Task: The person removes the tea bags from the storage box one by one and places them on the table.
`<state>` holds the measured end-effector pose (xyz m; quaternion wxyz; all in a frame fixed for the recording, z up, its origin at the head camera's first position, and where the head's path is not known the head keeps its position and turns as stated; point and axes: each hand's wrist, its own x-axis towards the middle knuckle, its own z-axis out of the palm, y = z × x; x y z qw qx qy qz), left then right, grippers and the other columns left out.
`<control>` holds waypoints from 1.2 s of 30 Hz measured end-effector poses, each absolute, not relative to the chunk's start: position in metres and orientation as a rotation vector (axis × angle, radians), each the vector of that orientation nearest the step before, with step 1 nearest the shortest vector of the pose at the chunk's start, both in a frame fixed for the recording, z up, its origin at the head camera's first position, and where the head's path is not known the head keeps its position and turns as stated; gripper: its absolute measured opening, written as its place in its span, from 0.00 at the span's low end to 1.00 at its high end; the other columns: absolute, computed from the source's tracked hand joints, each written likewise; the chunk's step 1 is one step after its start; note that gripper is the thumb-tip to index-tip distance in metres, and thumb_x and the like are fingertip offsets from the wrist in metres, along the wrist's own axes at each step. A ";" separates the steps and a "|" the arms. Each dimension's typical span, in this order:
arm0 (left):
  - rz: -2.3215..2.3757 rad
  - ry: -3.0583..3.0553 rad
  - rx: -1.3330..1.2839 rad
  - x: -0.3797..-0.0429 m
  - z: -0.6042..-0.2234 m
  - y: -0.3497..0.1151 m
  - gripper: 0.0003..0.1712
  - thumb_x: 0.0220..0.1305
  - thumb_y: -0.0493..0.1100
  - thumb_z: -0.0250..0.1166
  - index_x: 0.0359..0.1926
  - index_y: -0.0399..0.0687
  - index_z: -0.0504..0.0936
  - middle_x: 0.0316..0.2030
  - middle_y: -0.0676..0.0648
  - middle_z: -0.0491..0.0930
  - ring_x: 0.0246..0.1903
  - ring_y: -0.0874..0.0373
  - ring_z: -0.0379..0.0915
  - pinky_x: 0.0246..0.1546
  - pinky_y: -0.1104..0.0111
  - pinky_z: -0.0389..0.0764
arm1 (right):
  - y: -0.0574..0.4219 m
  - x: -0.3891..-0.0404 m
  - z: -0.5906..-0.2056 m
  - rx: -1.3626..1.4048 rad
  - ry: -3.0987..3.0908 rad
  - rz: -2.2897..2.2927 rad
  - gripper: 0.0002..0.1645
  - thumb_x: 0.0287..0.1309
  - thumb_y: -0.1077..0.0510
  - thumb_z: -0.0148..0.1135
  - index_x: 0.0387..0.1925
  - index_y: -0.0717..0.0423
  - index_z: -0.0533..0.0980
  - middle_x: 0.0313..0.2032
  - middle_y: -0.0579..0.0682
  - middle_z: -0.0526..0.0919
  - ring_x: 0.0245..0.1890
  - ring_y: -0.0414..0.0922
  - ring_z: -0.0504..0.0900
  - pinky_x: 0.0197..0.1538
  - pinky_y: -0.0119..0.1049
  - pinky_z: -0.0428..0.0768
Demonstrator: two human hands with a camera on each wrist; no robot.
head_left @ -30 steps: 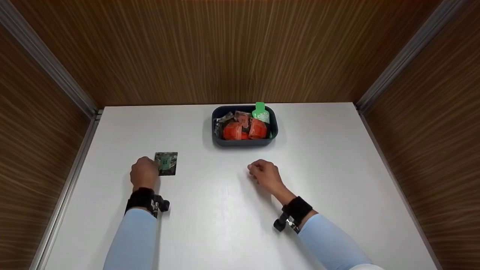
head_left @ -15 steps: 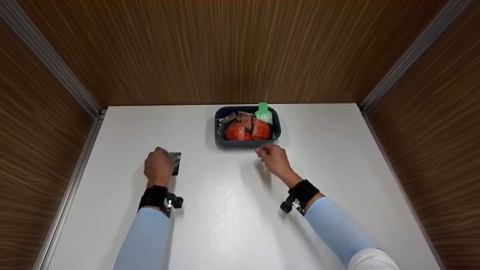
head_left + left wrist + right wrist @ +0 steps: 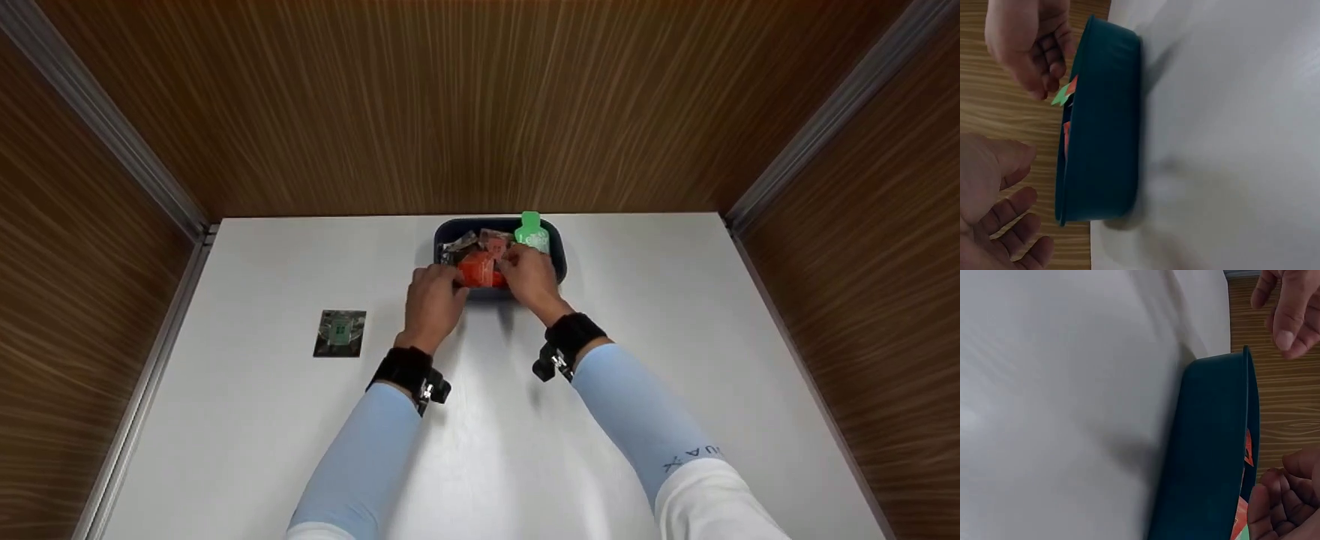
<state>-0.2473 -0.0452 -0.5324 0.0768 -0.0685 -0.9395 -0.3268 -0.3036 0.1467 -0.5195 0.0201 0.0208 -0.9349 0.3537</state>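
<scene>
A dark blue oval-cornered tub [image 3: 491,295] stands near the back wall, filled with several small packets. Orange-red packets [image 3: 475,270] lie at its front, a pinkish sachet [image 3: 496,243] behind them, and a green spouted pouch [image 3: 532,236] sticks up at the back right. My left hand [image 3: 433,304] is at the tub's front left rim, thumb and fingers apart in the left wrist view. Over the front right of the tub, my right hand [image 3: 531,277] has loosely bent fingers right at the orange packets. Neither hand shows anything held.
A flat square dark sachet with a green panel [image 3: 340,334] lies on the white table [image 3: 247,420], left of the hands. Brown wood-grain walls [image 3: 480,105] close in the back and both sides. Each wrist wears a black strap with a small camera.
Both hands have moved to the tub: the left from the dark square sachet, which stays on the table, and the right from the table in front of the tub.
</scene>
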 end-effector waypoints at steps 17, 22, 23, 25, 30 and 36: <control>-0.807 -2.890 -0.321 -0.245 -0.548 -0.029 0.11 0.74 0.44 0.68 0.51 0.43 0.86 0.52 0.41 0.84 0.59 0.43 0.73 0.62 0.56 0.75 | 0.114 -0.318 -0.549 -0.167 -3.042 1.037 0.16 0.67 0.54 0.63 0.53 0.55 0.79 0.47 0.56 0.88 0.49 0.54 0.85 0.55 0.52 0.81; -0.818 -2.880 -0.347 -0.248 -0.546 -0.032 0.12 0.74 0.43 0.68 0.53 0.44 0.86 0.54 0.41 0.84 0.60 0.43 0.74 0.64 0.57 0.74 | 0.113 -0.309 -0.537 -0.078 -2.938 1.091 0.09 0.68 0.60 0.58 0.43 0.57 0.81 0.39 0.56 0.88 0.44 0.55 0.84 0.53 0.52 0.81; -0.834 -2.885 -0.344 -0.248 -0.546 -0.034 0.13 0.74 0.43 0.68 0.55 0.43 0.86 0.55 0.41 0.84 0.61 0.44 0.74 0.65 0.57 0.74 | 0.115 -0.309 -0.536 -0.046 -2.920 1.108 0.08 0.68 0.61 0.58 0.41 0.58 0.82 0.38 0.55 0.88 0.43 0.53 0.84 0.52 0.51 0.81; -0.883 -2.884 -0.328 -0.248 -0.545 -0.036 0.15 0.75 0.42 0.67 0.57 0.43 0.85 0.58 0.41 0.83 0.63 0.44 0.73 0.67 0.57 0.73 | 0.121 -0.308 -0.534 0.008 -2.879 1.168 0.09 0.67 0.63 0.58 0.41 0.59 0.85 0.38 0.54 0.88 0.42 0.51 0.84 0.50 0.48 0.81; -1.002 -2.790 -0.245 -0.251 -0.535 -0.046 0.20 0.74 0.40 0.67 0.63 0.40 0.81 0.61 0.38 0.80 0.65 0.41 0.71 0.68 0.55 0.72 | 0.142 -0.301 -0.519 0.043 -2.783 1.328 0.12 0.69 0.61 0.63 0.49 0.58 0.87 0.44 0.54 0.90 0.44 0.48 0.84 0.48 0.41 0.81; -1.096 -2.738 -0.197 -0.250 -0.518 -0.055 0.31 0.73 0.41 0.69 0.73 0.43 0.74 0.66 0.37 0.76 0.67 0.41 0.69 0.68 0.53 0.72 | 0.158 -0.284 -0.503 0.285 -2.727 1.321 0.11 0.71 0.60 0.66 0.48 0.61 0.86 0.47 0.59 0.87 0.48 0.52 0.83 0.52 0.46 0.80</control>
